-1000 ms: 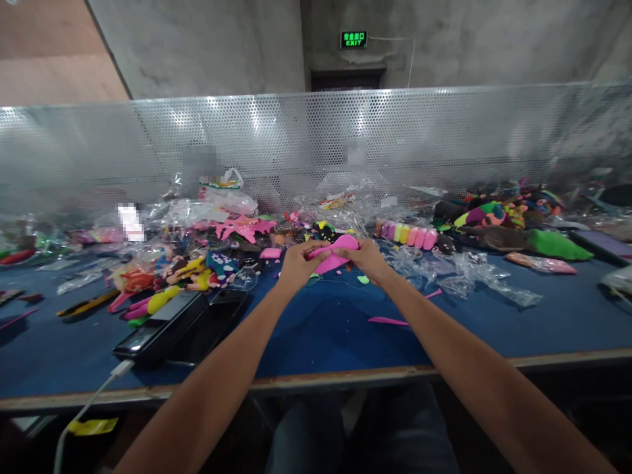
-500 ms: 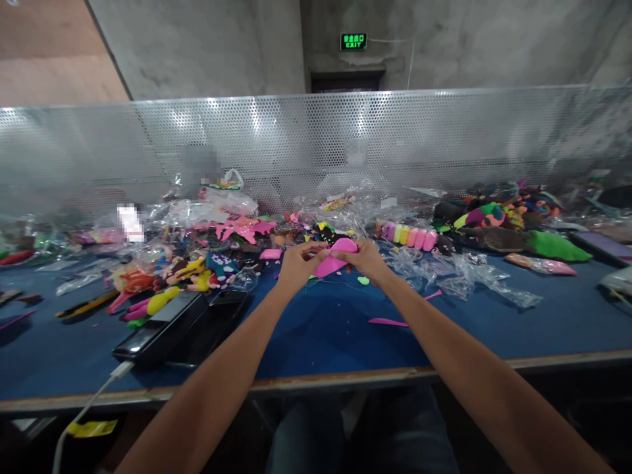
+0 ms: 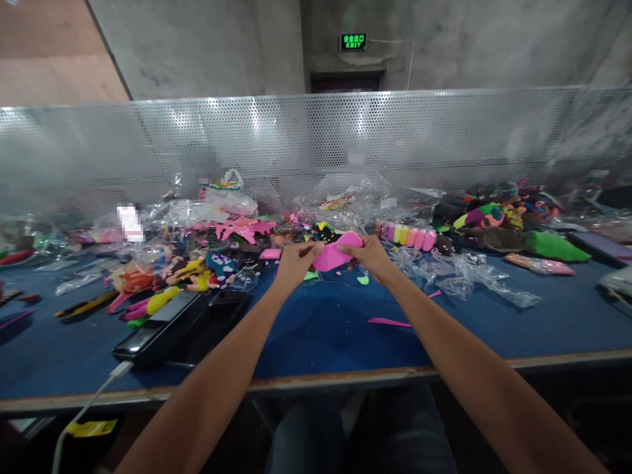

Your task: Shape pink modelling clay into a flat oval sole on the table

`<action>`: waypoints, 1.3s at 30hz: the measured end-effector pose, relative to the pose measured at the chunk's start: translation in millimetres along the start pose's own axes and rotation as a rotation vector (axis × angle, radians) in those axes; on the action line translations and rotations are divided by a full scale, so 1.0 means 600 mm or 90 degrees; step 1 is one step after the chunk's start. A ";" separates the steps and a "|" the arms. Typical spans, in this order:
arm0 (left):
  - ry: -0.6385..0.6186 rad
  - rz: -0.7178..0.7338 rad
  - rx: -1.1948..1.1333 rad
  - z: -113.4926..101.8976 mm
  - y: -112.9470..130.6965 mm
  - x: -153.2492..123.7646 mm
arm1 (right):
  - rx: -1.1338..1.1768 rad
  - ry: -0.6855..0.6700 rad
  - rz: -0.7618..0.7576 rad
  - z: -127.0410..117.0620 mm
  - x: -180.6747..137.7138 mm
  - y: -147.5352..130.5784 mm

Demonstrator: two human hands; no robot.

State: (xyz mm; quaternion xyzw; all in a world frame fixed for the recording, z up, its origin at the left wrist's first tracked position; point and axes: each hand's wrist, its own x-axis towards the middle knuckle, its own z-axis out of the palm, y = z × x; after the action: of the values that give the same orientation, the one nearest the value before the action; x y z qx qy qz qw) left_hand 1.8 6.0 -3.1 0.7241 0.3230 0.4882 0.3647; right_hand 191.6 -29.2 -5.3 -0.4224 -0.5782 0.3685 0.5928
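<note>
Both my hands hold one pink foam piece (image 3: 336, 254) just above the blue table (image 3: 320, 329), in the middle of the view. My left hand (image 3: 294, 263) pinches its left edge with closed fingers. My right hand (image 3: 369, 256) grips its right side, thumb on top. A thin pink strip (image 3: 389, 322) lies on the table in front of my right wrist, and small green scraps (image 3: 363, 280) lie under my hands.
Colourful foam figures (image 3: 168, 280) and clear plastic bags (image 3: 464, 270) crowd the back of the table. A black power bank (image 3: 158, 329) with a white cable (image 3: 83, 408) lies at the left front. A perforated metal screen (image 3: 316, 145) walls off the far side.
The pink piece has turned and risen slightly between my hands; my fingers shifted their hold on its edges. My arms stayed where they were.
</note>
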 end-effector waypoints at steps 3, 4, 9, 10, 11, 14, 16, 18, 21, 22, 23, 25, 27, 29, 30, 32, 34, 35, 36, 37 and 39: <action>-0.016 -0.062 -0.042 -0.002 0.006 0.001 | 0.024 0.033 0.000 -0.003 0.001 -0.003; -0.016 -0.070 -0.043 -0.002 0.009 0.001 | 0.027 0.035 -0.004 -0.004 0.001 -0.005; -0.075 -0.133 -0.090 0.002 0.019 -0.005 | -0.002 0.007 -0.018 -0.010 0.000 -0.013; -0.109 -0.144 -0.099 0.003 0.021 -0.007 | -0.016 -0.006 -0.017 -0.010 -0.001 -0.014; -0.140 -0.152 -0.104 0.004 0.022 -0.010 | -0.031 -0.016 -0.014 -0.010 -0.002 -0.015; -0.164 -0.160 -0.104 0.007 0.020 -0.013 | -0.054 -0.018 -0.021 -0.008 -0.003 -0.017; -0.164 -0.164 -0.095 0.008 0.017 -0.011 | -0.056 -0.012 -0.027 -0.007 -0.003 -0.019; -0.181 -0.168 -0.083 0.009 0.018 -0.009 | -0.057 -0.007 -0.024 -0.009 -0.003 -0.021; -0.193 -0.162 -0.069 0.008 0.038 -0.019 | -0.026 -0.014 -0.002 -0.011 -0.007 -0.030; -0.186 -0.152 -0.063 0.006 0.050 -0.030 | -0.001 -0.031 0.013 -0.011 -0.010 -0.033; -0.175 -0.140 -0.053 0.002 0.063 -0.047 | 0.024 -0.061 0.037 -0.011 -0.015 -0.035; -0.184 -0.090 0.003 -0.011 0.091 -0.094 | 0.051 -0.160 0.101 -0.005 -0.029 -0.037; -0.184 -0.073 0.177 -0.031 0.112 -0.150 | 0.016 -0.304 0.168 0.007 -0.042 -0.033; -0.154 -0.089 0.322 -0.052 0.121 -0.200 | -0.069 -0.457 0.211 0.025 -0.050 -0.024; -0.115 -0.088 0.355 -0.060 0.121 -0.219 | -0.128 -0.524 0.217 0.035 -0.052 -0.020; -0.077 -0.034 0.351 -0.069 0.114 -0.242 | -0.278 -0.594 0.176 0.054 -0.052 -0.014; -0.104 0.059 0.316 -0.065 0.102 -0.249 | -0.450 -0.562 0.083 0.063 -0.052 -0.017; -0.133 0.103 0.310 -0.059 0.096 -0.248 | -0.531 -0.513 0.030 0.062 -0.054 -0.022; -0.160 0.139 0.318 -0.052 0.089 -0.246 | -0.604 -0.468 -0.008 0.057 -0.058 -0.029; -0.185 0.169 0.340 -0.043 0.083 -0.243 | -0.665 -0.427 -0.039 0.047 -0.065 -0.037; -0.227 0.213 0.406 -0.025 0.071 -0.241 | -0.742 -0.340 -0.087 0.014 -0.086 -0.050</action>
State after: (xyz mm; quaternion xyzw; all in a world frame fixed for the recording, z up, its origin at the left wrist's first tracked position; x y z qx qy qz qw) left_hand -52.9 -132.3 -31.5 0.9169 0.2674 0.2829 0.0876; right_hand 178.5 -87.2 2.9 -0.5313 -0.8367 0.0477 0.1237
